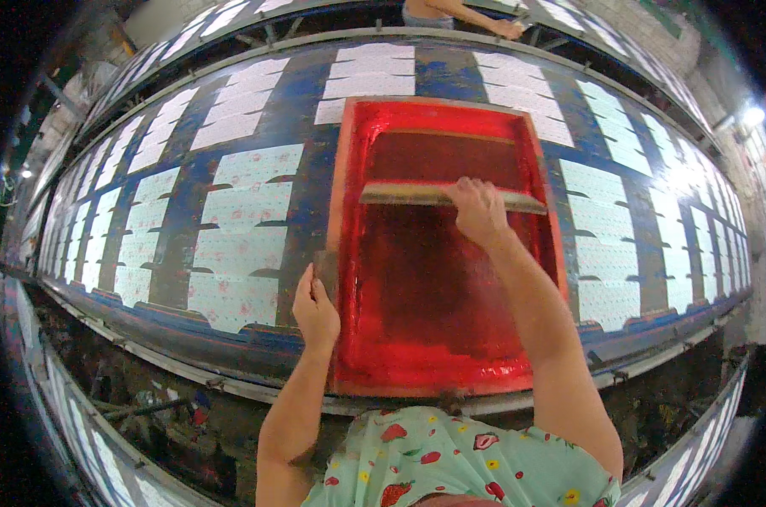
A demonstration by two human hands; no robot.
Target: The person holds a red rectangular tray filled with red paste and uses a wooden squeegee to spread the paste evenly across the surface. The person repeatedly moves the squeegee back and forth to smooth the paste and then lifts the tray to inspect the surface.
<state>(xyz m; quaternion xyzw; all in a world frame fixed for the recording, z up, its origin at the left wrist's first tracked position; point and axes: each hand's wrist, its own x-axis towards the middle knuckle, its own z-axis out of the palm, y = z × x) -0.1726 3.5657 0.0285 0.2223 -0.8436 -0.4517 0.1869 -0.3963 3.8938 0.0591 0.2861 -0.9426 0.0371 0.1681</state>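
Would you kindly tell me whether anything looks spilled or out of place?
Nothing seems wrong: the red ink appears contained within the frame, though the table shows blotchy blue stains between the pale sheets.

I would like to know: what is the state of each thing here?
Frame: lying flat, glossy red inside
Squeegee: across the frame, held
Right hand: closed on squeegee
Left hand: closed on brown piece at frame's left edge
Patterned pieces: laid flat in rows
Table: stained blue
Lamp: lit

A co-worker (427,12) at the top edge, bright lamp (754,116) at right, small lamp (25,173) at far left
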